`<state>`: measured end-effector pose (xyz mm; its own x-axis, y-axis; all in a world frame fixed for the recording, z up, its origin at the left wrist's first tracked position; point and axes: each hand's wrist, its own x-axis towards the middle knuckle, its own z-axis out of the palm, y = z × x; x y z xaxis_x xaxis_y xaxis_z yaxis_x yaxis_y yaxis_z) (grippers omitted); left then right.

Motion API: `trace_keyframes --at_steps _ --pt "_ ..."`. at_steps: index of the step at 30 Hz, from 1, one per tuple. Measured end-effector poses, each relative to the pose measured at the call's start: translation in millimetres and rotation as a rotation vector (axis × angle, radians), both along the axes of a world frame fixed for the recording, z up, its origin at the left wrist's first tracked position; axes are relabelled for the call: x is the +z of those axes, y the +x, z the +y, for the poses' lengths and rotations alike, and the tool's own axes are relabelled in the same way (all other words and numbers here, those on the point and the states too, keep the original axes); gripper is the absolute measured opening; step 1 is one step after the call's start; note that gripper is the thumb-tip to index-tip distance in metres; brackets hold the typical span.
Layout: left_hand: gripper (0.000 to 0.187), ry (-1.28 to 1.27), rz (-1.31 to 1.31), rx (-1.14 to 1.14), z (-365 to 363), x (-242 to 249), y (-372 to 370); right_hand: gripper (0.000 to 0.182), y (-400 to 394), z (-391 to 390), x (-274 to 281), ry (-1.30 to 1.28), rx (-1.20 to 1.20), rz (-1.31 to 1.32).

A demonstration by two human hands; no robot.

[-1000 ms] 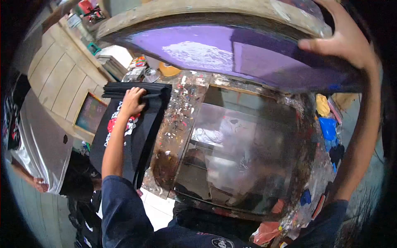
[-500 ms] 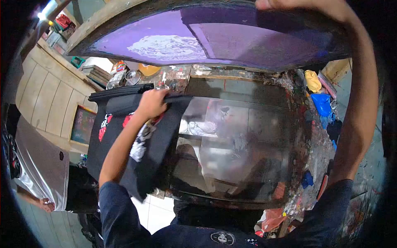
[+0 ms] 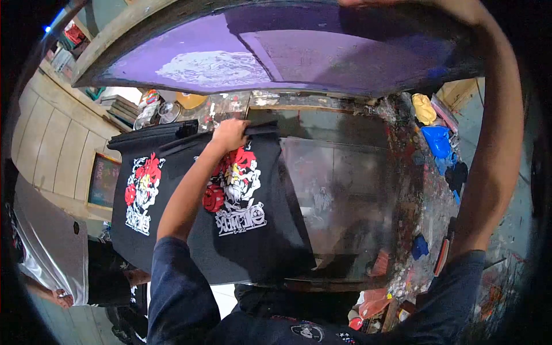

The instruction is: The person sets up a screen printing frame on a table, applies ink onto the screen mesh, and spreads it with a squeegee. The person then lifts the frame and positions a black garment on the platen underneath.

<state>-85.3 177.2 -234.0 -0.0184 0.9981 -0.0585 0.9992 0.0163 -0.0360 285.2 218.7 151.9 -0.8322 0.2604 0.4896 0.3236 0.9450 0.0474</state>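
My left hand (image 3: pixel 230 135) grips the top edge of a black fabric panel (image 3: pixel 276 213) with a red and white print, its fingers closed on the cloth. This panel hangs over the left part of a glassy, see-through board (image 3: pixel 356 201). Beside it on the left lies another black printed panel (image 3: pixel 138 195). Above the board, a screen printing frame (image 3: pixel 322 57) with purple mesh is tilted up. My right hand (image 3: pixel 454 6) is at its upper edge, partly cut off by the top of the view, holding the frame.
Left of me stands another person in a grey and white shirt (image 3: pixel 54 236). Along the right edge of the bench lie a yellow bundle (image 3: pixel 424 109), a blue plastic piece (image 3: pixel 437 141) and several scraps. Jars and an orange container (image 3: pixel 191 100) stand behind the fabric.
My left hand has moved right, carrying the black panel partly over the glassy board; the panel is now spread and its print shows. The screen frame stays raised in my right hand.
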Motion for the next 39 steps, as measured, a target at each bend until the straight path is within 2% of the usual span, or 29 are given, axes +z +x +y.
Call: trace_keyframes --at_steps 2,3,5,6,7,8,9,10,11,12,13,14,15,17,18,20,21,23,24,27,30,32,37,39 --pt "0.050 0.001 0.004 -0.019 13 9 17 0.066 -2 -5 9 -0.133 -0.001 -0.013" --pt "0.053 -0.065 -0.020 -0.015 26 3 15 0.065 0 -13 24 -0.295 -0.004 -0.029" --pt "0.058 0.130 0.156 -0.079 29 6 29 0.065 2 -18 24 -0.272 -0.022 -0.036" --pt "0.060 0.222 0.250 -0.110 29 7 36 0.064 0 -15 7 -0.095 -0.033 -0.022" --pt "0.063 0.384 0.223 -0.041 15 7 56 0.064 0 -14 2 -0.024 -0.035 -0.016" --pt "0.054 0.573 0.109 -0.009 -5 14 80 0.064 0 -13 -2 0.046 -0.038 -0.009" --pt "0.052 0.635 -0.079 0.071 -32 17 106 0.065 -1 -11 -1 0.017 -0.036 -0.011" --pt "0.051 0.614 -0.193 0.067 -55 -1 116 0.065 1 -9 5 -0.071 -0.028 -0.018" --pt "0.047 0.508 -0.442 0.067 -82 -5 133 0.065 3 -8 11 -0.159 -0.023 -0.024" --pt "0.045 0.468 -0.537 0.027 -100 -17 140 0.066 4 -9 24 -0.310 0.001 -0.046" --pt "0.048 0.390 -0.545 0.044 -114 -27 144 0.066 4 -9 23 -0.294 0.009 -0.044" --pt "0.050 0.408 -0.487 0.021 -126 -36 145 0.066 3 -9 22 -0.278 0.016 -0.043" --pt "0.051 0.427 -0.430 -0.001 -137 -42 145 0.066 2 -7 6 -0.098 0.005 -0.015" --pt "0.057 0.449 -0.370 -0.028 -146 -51 144 0.066 5 -5 6 -0.053 -0.012 -0.008" --pt "0.057 0.415 -0.422 0.017 -143 -46 145 0.066 7 -4 21 -0.192 -0.015 -0.029" --pt "0.059 0.349 -0.522 0.114 -130 -21 150 0.068 8 -5 24 -0.179 -0.033 -0.017" --pt "0.071 0.292 -0.546 0.216 -114 -5 157 0.069 6 -4 10 -0.029 -0.048 0.016" --pt "0.076 0.344 -0.384 0.272 -77 3 176 0.072 5 -4 -2 0.133 -0.032 0.065" --pt "0.079 0.370 -0.307 0.301 -64 5 183 0.074 4 -4 -4 0.142 0.001 0.080" --pt "0.077 0.160 -0.242 0.421 -36 7 191 0.078 6 -2 6 0.149 -0.004 0.015" --pt "0.070 0.106 -0.425 0.314 -36 -12 152 0.080 -1 -11 20 -0.056 -0.181 -0.006" --pt "0.077 0.027 -0.426 0.330 -42 8 152 0.081 -1 -9 21 -0.155 -0.207 -0.009" --pt "0.087 -0.060 -0.315 0.234 -50 19 142 0.082 1 22 22 -0.081 -0.120 -0.052" --pt "0.086 -0.094 -0.159 0.247 -58 24 142 0.082 1 27 23 -0.035 -0.107 -0.060"
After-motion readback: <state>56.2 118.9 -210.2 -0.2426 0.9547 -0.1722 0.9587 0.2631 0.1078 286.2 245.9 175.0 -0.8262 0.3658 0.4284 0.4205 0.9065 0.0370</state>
